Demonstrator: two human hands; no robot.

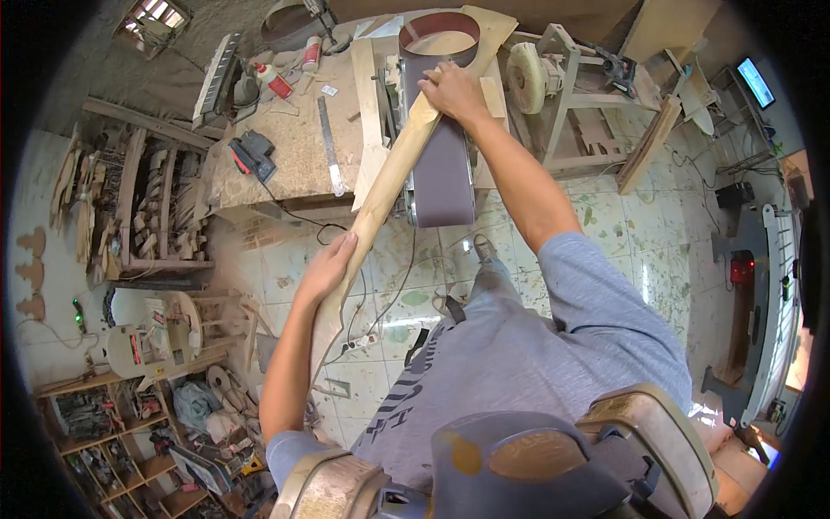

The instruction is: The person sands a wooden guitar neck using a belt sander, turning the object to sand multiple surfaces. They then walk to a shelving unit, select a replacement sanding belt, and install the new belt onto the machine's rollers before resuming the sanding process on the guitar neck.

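Note:
A long, pale, curved wooden board (380, 201) lies slantwise across the belt sander (444, 182), its wide lower end reaching toward my body. My left hand (327, 270) is wrapped around the board's edge near that lower end. Higher up, my right hand (451, 92) grips the board above the sander's belt, fingers curled over it. The sander's brown belt shows to the right of the board. Whether the board touches the belt cannot be made out. A loop of sanding belt (439, 35) stands at the sander's far end.
On the workbench (285, 164) to the left lie a power tool (252, 154), a metal ruler (330, 145) and red-and-white bottles (275, 81). A buffing wheel (526, 78) on a wooden frame stands right. Cables (393, 303) cross the tiled floor. Scrap wood fills a rack (143, 199).

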